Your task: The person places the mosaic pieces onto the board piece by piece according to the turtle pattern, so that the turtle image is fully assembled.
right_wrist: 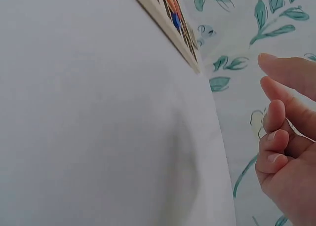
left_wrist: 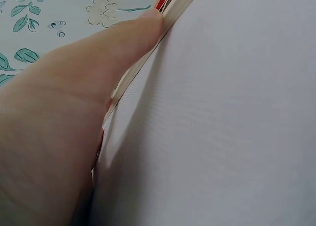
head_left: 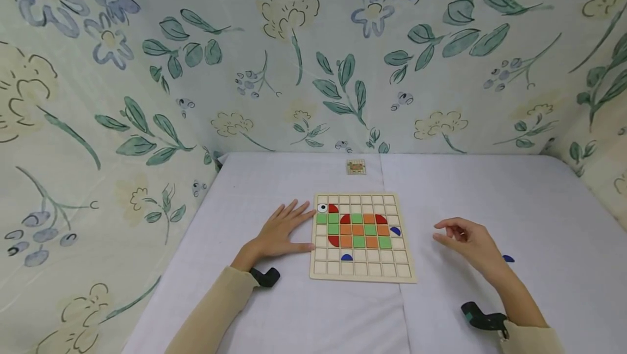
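Note:
In the head view a square wooden grid board (head_left: 362,270) lies on the table, with green, orange and red pieces set in its cells. A white piece with a black dot (head_left: 322,208) sits at its upper left. My left hand (head_left: 281,234) lies with spread fingers at the board's left edge, its thumb (left_wrist: 133,36) against the rim. To the right of the board hovers my right hand (head_left: 462,239), fingers loosely bent, nothing between thumb and index. Blue half-circle pieces lie on the board, one low (head_left: 346,257) and another at the right (head_left: 395,231).
Beside my right forearm, a further blue half-circle (head_left: 508,258) lies on the white tablecloth (head_left: 274,321). A small pattern card (head_left: 356,167) lies behind the board near the far table edge. Floral fabric (head_left: 303,98) rises behind the table.

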The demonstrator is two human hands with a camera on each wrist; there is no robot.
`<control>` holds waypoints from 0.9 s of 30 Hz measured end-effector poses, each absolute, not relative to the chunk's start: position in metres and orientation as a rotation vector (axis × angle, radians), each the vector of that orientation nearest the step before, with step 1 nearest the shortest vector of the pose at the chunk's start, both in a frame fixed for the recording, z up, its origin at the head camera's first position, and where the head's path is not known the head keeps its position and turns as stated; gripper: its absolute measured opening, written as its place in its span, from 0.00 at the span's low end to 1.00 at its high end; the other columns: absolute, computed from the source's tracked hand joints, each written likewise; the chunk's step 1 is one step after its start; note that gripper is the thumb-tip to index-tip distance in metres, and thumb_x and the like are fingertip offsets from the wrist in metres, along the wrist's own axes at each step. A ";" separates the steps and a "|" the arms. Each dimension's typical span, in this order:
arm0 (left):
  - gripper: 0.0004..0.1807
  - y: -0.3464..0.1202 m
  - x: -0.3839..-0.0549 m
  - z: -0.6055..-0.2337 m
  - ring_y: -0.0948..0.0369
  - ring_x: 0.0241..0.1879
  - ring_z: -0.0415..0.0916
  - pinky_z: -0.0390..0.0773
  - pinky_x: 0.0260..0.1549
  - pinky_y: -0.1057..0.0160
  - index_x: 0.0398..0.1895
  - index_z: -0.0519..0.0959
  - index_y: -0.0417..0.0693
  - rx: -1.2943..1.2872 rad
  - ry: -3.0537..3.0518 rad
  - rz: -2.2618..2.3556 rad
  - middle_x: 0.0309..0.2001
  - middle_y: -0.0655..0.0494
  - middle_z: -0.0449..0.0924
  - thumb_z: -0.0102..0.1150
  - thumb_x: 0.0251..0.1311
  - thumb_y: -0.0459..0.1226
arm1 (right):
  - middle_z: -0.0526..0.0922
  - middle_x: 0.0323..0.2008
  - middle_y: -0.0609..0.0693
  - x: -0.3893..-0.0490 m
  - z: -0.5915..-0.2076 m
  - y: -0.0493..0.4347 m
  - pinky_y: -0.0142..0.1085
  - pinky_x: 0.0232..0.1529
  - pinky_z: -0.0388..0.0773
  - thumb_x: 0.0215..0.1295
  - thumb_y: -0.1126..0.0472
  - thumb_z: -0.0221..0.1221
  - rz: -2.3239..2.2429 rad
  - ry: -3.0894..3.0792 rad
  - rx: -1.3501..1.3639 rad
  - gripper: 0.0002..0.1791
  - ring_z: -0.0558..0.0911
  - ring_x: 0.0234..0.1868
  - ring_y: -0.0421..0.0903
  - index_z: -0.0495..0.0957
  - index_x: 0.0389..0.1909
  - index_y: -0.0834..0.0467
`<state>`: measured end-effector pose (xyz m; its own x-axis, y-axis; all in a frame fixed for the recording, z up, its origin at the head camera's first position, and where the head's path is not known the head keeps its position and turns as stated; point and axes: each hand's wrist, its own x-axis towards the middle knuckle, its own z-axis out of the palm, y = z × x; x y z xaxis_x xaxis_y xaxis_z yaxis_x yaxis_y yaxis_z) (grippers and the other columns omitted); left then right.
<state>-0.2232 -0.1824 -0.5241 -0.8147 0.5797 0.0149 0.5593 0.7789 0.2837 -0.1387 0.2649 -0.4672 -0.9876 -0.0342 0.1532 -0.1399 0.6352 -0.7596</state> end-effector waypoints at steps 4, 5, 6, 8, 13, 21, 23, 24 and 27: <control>0.53 -0.183 -0.223 -0.525 0.56 0.78 0.30 0.33 0.73 0.48 0.80 0.49 0.71 0.927 2.892 0.422 0.80 0.64 0.39 0.44 0.53 0.78 | 0.71 0.29 0.50 -0.133 -0.467 0.297 0.33 0.23 0.64 0.64 0.57 0.68 1.224 -2.738 0.135 0.16 0.66 0.29 0.41 0.82 0.45 0.65; 0.53 -0.183 -0.224 -0.526 0.56 0.78 0.30 0.33 0.74 0.48 0.80 0.49 0.71 0.930 2.894 0.421 0.80 0.64 0.39 0.44 0.53 0.78 | 0.71 0.29 0.50 -0.132 -0.467 0.305 0.33 0.23 0.64 0.64 0.57 0.68 1.217 -2.745 0.123 0.17 0.67 0.29 0.40 0.82 0.46 0.65; 0.53 -0.183 -0.224 -0.526 0.56 0.78 0.30 0.33 0.74 0.47 0.80 0.48 0.71 0.933 2.895 0.419 0.80 0.64 0.39 0.44 0.53 0.78 | 0.71 0.29 0.49 -0.130 -0.467 0.313 0.33 0.23 0.64 0.64 0.56 0.68 1.209 -2.757 0.107 0.17 0.67 0.29 0.40 0.82 0.46 0.65; 0.52 -0.184 -0.224 -0.526 0.56 0.78 0.30 0.34 0.74 0.47 0.80 0.48 0.72 0.935 2.896 0.417 0.80 0.64 0.39 0.44 0.53 0.78 | 0.71 0.29 0.47 -0.128 -0.469 0.327 0.33 0.23 0.64 0.64 0.55 0.68 1.201 -2.774 0.072 0.18 0.67 0.29 0.39 0.82 0.47 0.65; 0.52 -0.184 -0.225 -0.526 0.56 0.78 0.30 0.33 0.74 0.48 0.80 0.48 0.72 0.934 2.894 0.412 0.80 0.64 0.39 0.44 0.54 0.77 | 0.71 0.28 0.46 -0.122 -0.475 0.357 0.33 0.22 0.64 0.64 0.55 0.68 1.161 -2.813 -0.002 0.21 0.67 0.29 0.39 0.81 0.48 0.67; 0.53 -0.184 -0.226 -0.526 0.57 0.78 0.28 0.32 0.73 0.48 0.80 0.48 0.71 0.933 2.885 0.415 0.80 0.64 0.38 0.44 0.53 0.78 | 0.74 0.28 0.43 -0.120 -0.490 0.392 0.30 0.24 0.65 0.63 0.55 0.69 1.069 -2.864 -0.018 0.23 0.69 0.28 0.37 0.81 0.49 0.69; 0.53 -0.185 -0.227 -0.526 0.56 0.78 0.29 0.32 0.73 0.48 0.80 0.48 0.71 0.934 2.885 0.423 0.80 0.64 0.38 0.44 0.53 0.78 | 0.75 0.29 0.43 -0.120 -0.495 0.397 0.29 0.24 0.66 0.62 0.54 0.70 1.032 -2.892 -0.050 0.24 0.69 0.28 0.37 0.81 0.50 0.70; 0.52 -0.185 -0.227 -0.527 0.56 0.78 0.29 0.32 0.73 0.48 0.80 0.48 0.71 0.932 2.884 0.423 0.80 0.65 0.38 0.44 0.53 0.78 | 0.75 0.29 0.44 -0.121 -0.496 0.399 0.29 0.24 0.66 0.62 0.53 0.70 1.024 -2.906 -0.070 0.25 0.69 0.28 0.37 0.81 0.50 0.70; 0.52 -0.185 -0.227 -0.528 0.57 0.78 0.28 0.32 0.74 0.48 0.80 0.47 0.73 0.920 2.889 0.396 0.80 0.66 0.37 0.42 0.53 0.79 | 0.75 0.30 0.46 -0.122 -0.502 0.405 0.30 0.25 0.66 0.62 0.51 0.69 1.022 -2.936 -0.107 0.28 0.69 0.28 0.38 0.80 0.52 0.70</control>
<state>-0.2267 -0.1853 -0.5276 -0.8156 0.5787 -0.0015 0.5569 0.7856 0.2697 -0.1223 0.4046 -0.5020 -0.9971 0.0753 0.0070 0.0547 0.7819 -0.6210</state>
